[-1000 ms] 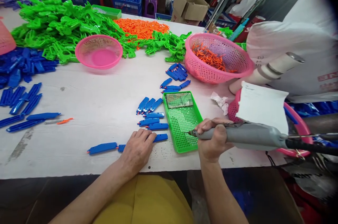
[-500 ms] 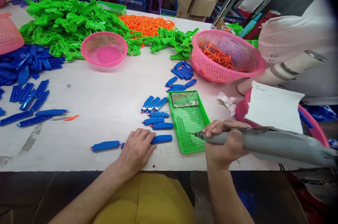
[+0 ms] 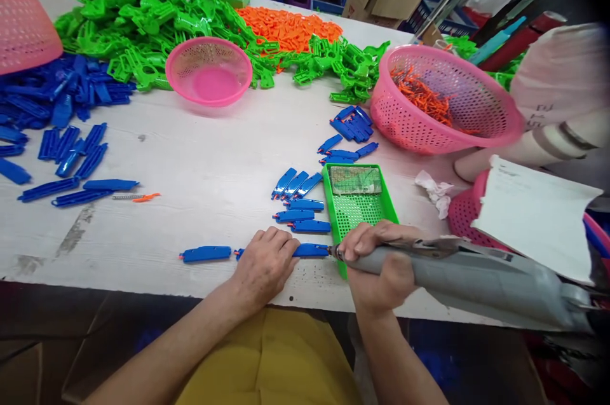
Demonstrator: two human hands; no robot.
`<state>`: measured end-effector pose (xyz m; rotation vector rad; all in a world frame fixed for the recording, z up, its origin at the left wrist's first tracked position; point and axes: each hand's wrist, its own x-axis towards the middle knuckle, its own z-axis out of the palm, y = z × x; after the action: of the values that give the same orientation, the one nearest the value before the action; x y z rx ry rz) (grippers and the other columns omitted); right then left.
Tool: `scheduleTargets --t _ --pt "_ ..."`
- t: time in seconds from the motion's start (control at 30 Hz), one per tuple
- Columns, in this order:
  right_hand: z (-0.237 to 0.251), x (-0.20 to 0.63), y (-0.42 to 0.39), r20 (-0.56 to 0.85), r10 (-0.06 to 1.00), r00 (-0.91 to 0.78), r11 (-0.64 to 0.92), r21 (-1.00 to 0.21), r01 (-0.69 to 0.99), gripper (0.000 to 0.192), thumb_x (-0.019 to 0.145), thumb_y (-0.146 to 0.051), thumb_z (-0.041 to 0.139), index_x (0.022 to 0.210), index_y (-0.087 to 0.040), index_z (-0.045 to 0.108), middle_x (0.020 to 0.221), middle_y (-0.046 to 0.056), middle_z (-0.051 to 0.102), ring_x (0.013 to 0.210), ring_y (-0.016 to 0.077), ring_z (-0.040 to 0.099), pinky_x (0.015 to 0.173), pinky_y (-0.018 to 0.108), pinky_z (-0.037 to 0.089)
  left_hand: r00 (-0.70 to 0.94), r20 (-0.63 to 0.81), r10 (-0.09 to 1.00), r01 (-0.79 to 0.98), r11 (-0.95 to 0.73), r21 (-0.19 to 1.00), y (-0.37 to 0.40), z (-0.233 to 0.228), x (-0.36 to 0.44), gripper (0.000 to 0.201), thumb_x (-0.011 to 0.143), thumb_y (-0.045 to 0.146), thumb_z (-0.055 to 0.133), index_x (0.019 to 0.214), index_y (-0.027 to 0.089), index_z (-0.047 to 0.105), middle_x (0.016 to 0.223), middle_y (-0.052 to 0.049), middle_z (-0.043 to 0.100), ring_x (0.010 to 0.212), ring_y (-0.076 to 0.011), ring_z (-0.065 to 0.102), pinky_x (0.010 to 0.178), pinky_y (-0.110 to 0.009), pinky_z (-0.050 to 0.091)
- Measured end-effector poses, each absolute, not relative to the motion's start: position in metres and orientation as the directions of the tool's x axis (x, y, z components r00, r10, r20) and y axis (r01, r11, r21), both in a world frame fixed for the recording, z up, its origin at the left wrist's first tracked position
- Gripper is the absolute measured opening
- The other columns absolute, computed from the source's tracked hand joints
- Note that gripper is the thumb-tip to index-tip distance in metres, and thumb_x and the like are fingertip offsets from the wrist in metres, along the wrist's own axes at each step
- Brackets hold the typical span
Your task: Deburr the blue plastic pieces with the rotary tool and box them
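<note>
My right hand (image 3: 379, 268) is wrapped round a grey electric screwdriver (image 3: 467, 274) that lies nearly level. The screwdriver's tip is at the right end of a blue plastic piece (image 3: 312, 250) near the table's front. On that piece's left end my left hand (image 3: 267, 264) presses down, fingers together and curled. Under the same hand sits a second blue piece, mostly hidden, its orange tip showing at the left. Farther left lies another blue piece (image 3: 206, 254). Behind the right hand is a green perforated tray (image 3: 355, 206) with a small mesh-covered block (image 3: 355, 180) inside.
Several assembled blue pieces (image 3: 305, 205) lie left of the tray. A pink basket (image 3: 443, 100) holds thin orange parts. Behind are green parts (image 3: 143, 17), orange parts (image 3: 290, 28) and a pink bowl (image 3: 208, 71). A spring (image 3: 124, 197) lies at left; crumpled tissue (image 3: 433, 192) at right.
The screwdriver and my right hand have moved left, from over the green tray to the end of the blue piece. My left hand still presses on the blue pieces. The view has shifted.
</note>
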<state>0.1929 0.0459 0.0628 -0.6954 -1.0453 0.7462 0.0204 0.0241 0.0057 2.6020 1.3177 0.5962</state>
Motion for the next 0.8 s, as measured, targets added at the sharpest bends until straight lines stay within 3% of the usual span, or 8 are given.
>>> scheduleTargets --t 0.23,0.53,0.7,0.8 --pt "0.058 0.192 0.049 0.462 0.838 0.29 0.526 -0.825 -0.205 0.011 0.09 -0.033 0.063 0.092 -0.022 0.061 0.064 -0.007 0.054 0.045 0.0098 0.051 0.043 0.026 0.048 0.542 0.266 0.797 0.734 -0.604 0.31 0.024 0.005 0.02 0.012 0.099 0.024 0.06 0.108 0.018 0.059 0.096 -0.006 0.063 0.091 -0.0263 0.057 0.075 -0.04 0.044" --pt "0.052 0.185 0.046 0.518 0.838 0.173 0.545 -0.817 -0.19 0.014 0.09 -0.032 0.068 0.087 -0.023 0.058 0.065 -0.007 0.058 0.046 0.0092 0.053 0.044 0.026 0.05 0.548 0.275 0.79 0.714 -0.613 0.337 0.025 0.004 0.02 0.011 0.099 0.022 0.059 0.108 0.018 0.057 0.097 -0.006 0.064 0.091 -0.0265 0.057 0.074 -0.04 0.044" --pt "0.063 0.206 0.049 0.463 0.847 0.263 0.523 -0.816 -0.247 0.015 0.09 -0.037 0.063 0.09 -0.022 0.062 0.063 -0.007 0.056 0.044 0.0094 0.052 0.043 0.025 0.047 0.549 0.275 0.789 0.716 -0.614 0.332 0.026 0.005 0.019 0.012 0.097 0.02 0.062 0.108 0.017 0.058 0.097 -0.007 0.065 0.091 -0.0263 0.058 0.075 -0.04 0.044" --pt "0.069 0.232 0.055 0.519 0.757 0.398 0.608 -0.782 -0.136 0.018 0.089 -0.039 0.059 0.088 -0.021 0.062 0.061 -0.006 0.056 0.042 0.0107 0.052 0.04 0.026 0.044 0.547 0.297 0.783 0.708 -0.622 0.335 0.026 0.005 0.018 0.013 0.098 0.021 0.061 0.11 0.017 0.059 0.099 -0.006 0.066 0.091 -0.0257 0.059 0.074 -0.04 0.045"
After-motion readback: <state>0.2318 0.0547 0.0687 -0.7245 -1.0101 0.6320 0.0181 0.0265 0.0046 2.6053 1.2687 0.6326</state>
